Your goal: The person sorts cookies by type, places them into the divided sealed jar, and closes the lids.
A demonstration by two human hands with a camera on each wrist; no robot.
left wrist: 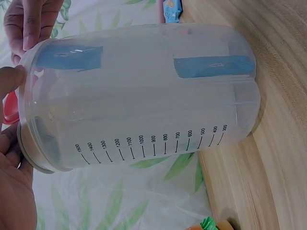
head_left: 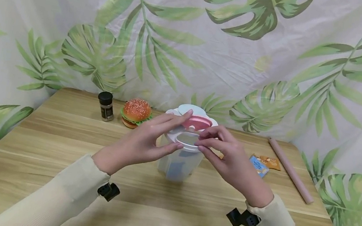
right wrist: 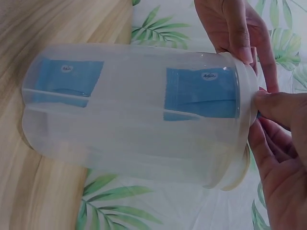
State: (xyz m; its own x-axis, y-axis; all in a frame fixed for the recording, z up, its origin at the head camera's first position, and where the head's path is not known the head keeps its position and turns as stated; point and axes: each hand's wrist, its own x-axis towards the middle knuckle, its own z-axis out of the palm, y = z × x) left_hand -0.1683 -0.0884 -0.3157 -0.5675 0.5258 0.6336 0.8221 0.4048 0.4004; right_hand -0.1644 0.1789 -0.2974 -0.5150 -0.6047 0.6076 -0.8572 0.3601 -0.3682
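A clear plastic storage container (head_left: 177, 163) with a white lid stands upright on the table. Its pink flap (head_left: 197, 122) is raised above an oval opening. My left hand (head_left: 145, 139) grips the lid's left side, thumb at the front rim and index finger by the flap. At the opening's right edge, my right hand (head_left: 227, 156) pinches what looks like the edge of a blue packet (right wrist: 200, 93), which hangs inside just under the lid. Another blue packet (right wrist: 67, 82) lies at the bottom. The pinched edge is mostly hidden by my fingers.
A black-capped seasoning jar (head_left: 106, 106) and a toy hamburger (head_left: 136, 113) stand at the back left. To the right lie a blue packet (head_left: 259, 166), an orange packet (head_left: 271, 163) and a pinkish rod (head_left: 291, 171). A leaf-print cloth (head_left: 162, 48) hangs behind the table.
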